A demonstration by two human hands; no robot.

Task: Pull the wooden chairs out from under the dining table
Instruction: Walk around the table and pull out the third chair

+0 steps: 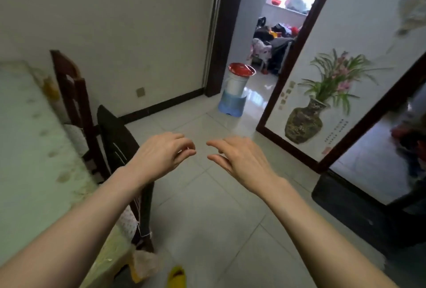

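The dining table (27, 149), under a pale green cloth, fills the left side. Two dark wooden chairs stand tucked against its right edge: a near chair (117, 140) and a far chair (69, 84) by the wall. My left hand (161, 154) hovers in the air just right of the near chair's backrest, fingers loosely curled, holding nothing. My right hand (242, 158) floats beside it over the tiled floor, fingers relaxed and empty. Neither hand touches a chair.
Pale tiled floor (207, 218) stretches ahead. A white and blue container with a red lid (235, 89) stands by a doorway. A dark-framed panel painted with a vase (306, 117) is on the right. A yellow slipper (176, 276) lies near the bottom edge.
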